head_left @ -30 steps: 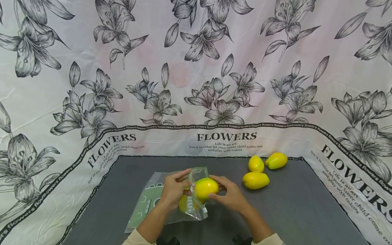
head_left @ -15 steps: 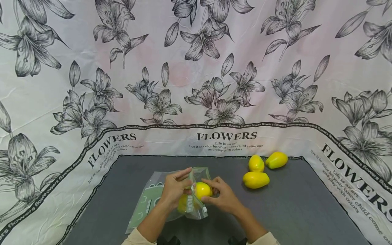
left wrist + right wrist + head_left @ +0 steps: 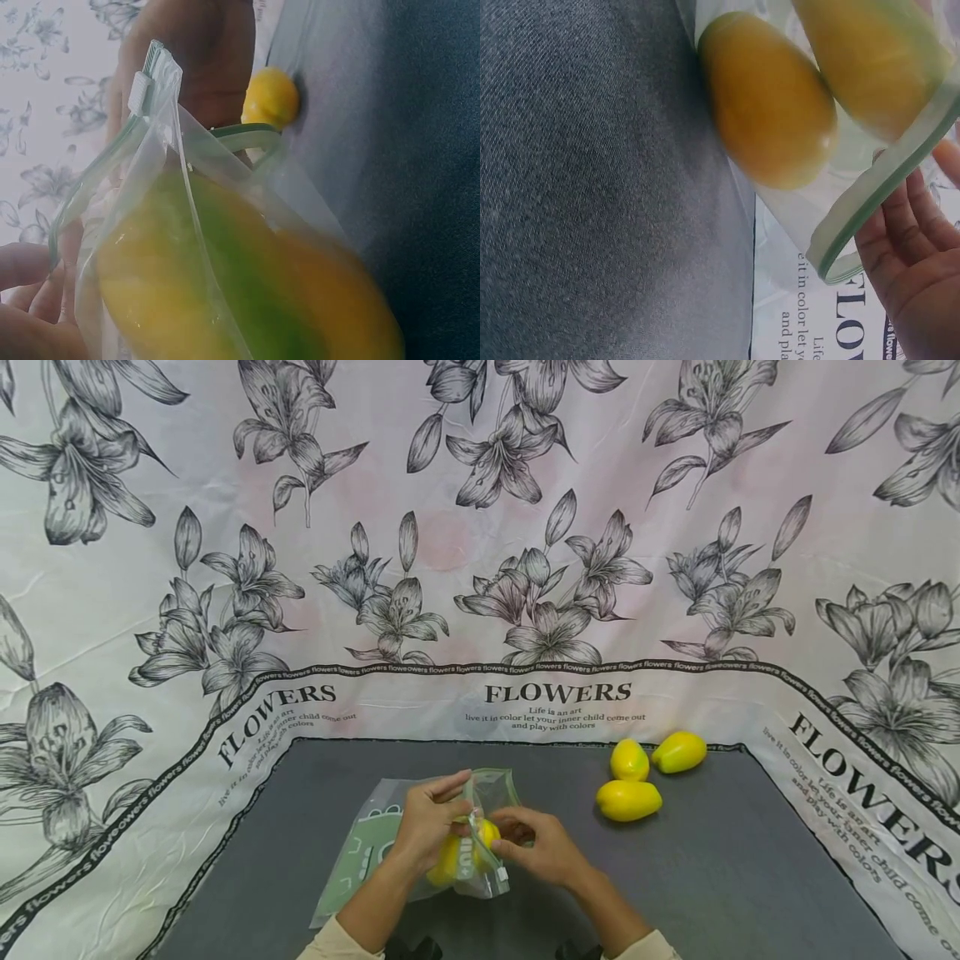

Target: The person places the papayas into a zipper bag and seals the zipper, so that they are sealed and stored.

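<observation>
My left hand (image 3: 426, 822) grips the upper edge of a clear zip bag (image 3: 367, 852) with a green print, its mouth facing right. Inside, one yellow mango (image 3: 769, 101) lies low, and a second, yellow-green mango (image 3: 877, 67) sits above it, just within the mouth. At that mouth is my right hand (image 3: 543, 843), its fingers by the end of the second mango. In the right wrist view its fingers (image 3: 907, 217) show behind the green zip edge. A white slider (image 3: 139, 94) sits on the zip in the left wrist view.
Three more yellow mangoes lie at the back right of the grey table (image 3: 720, 860): a front mango (image 3: 628, 801), an upright-looking mango (image 3: 629, 760) and a far mango (image 3: 679, 752). A flower-printed cloth (image 3: 555, 702) hangs along the table's back and sides.
The second mango has moved left into the bag, pushed by my right hand, which has followed to the mouth. My left hand has kept its grip on the bag's edge.
</observation>
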The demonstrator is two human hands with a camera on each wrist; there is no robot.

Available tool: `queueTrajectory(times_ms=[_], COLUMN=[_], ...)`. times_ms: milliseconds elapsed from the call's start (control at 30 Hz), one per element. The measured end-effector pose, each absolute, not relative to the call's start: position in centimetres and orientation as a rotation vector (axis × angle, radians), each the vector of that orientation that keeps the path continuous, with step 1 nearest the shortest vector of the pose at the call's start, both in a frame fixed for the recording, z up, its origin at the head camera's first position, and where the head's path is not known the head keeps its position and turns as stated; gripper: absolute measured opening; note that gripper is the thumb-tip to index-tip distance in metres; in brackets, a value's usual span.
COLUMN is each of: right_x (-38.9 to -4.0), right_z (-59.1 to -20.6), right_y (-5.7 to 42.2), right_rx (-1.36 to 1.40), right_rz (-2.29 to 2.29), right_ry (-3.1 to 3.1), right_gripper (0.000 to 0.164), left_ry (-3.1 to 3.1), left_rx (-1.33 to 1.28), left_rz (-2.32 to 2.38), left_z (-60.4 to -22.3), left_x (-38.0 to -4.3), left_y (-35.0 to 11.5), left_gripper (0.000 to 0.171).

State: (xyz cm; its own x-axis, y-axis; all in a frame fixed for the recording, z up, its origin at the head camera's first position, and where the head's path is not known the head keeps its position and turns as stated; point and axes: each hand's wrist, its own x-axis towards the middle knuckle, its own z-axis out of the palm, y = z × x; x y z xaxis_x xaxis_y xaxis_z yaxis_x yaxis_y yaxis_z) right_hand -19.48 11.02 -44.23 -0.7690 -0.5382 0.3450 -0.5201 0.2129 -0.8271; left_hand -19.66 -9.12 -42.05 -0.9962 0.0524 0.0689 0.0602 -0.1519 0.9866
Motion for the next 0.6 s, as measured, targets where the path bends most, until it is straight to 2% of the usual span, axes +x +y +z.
queueTrajectory(times_ms=[100, 167, 333, 600], right_x=[-19.7, -20.2, -21.4, -21.6], right_z=[-44.8, -45.6, -47.8, -48.1], right_y=[10.9, 10.9, 10.9, 11.2], right_rx=[-1.116, -1.180, -1.300, -1.255], right_rz=[-1.682, -1.692, -1.681, -1.716], right_ry=[2.411, 2.399, 2.368, 2.392], right_gripper=[0.016, 0.012, 0.017, 0.018], left_ry=[-2.036, -2.029, -2.034, -2.041], left_rx=[-0.133, -0.139, -0.163, -0.155], left_rz=[-2.393, -2.400, -2.392, -2.392], left_z=[-42.1, -42.2, -42.2, -42.2], left_x=[-19.7, -19.7, -19.7, -19.7], left_y=[-9.2, -9.2, -9.3, -9.4], left_gripper=[0.044, 0.044, 0.043, 0.044])
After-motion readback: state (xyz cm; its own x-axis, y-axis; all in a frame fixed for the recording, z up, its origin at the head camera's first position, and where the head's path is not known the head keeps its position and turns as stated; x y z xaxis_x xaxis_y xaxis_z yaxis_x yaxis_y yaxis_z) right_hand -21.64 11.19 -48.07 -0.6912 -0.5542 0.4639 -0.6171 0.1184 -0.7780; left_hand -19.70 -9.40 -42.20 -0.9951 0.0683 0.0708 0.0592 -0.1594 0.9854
